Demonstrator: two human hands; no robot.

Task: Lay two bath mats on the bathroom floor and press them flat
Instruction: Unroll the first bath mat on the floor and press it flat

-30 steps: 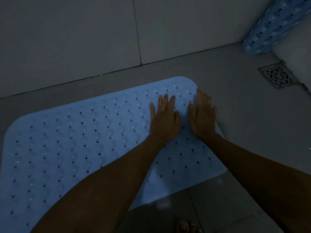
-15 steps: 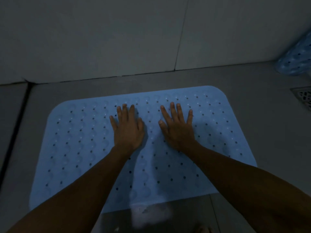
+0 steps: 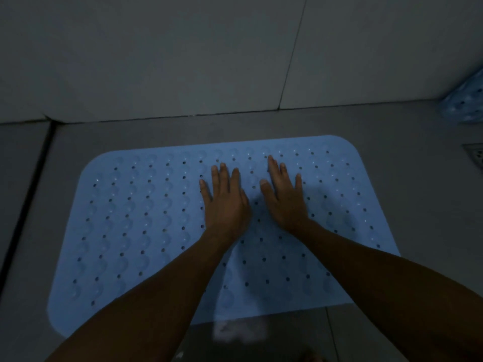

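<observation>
A light blue bath mat (image 3: 136, 226) with rows of small holes lies spread on the grey tiled floor in the dim room. My left hand (image 3: 224, 199) presses flat on its middle with straight fingers. Just to the right, my right hand (image 3: 285, 197) lies palm down on the mat too, fingers spread. A second blue mat (image 3: 465, 105), rolled up, leans in the far right corner, only partly in view.
A tiled wall (image 3: 183, 56) rises just beyond the mat's far edge. A metal floor drain (image 3: 477, 156) sits at the right edge. A dark groove (image 3: 31, 194) runs along the floor on the left. A pale wet patch (image 3: 237, 330) shines near the mat's front edge.
Both hands slid from the mat's right end toward its middle, then a little forward and closer together. The view swung left, so the rolled mat and drain now sit at the frame's edge.
</observation>
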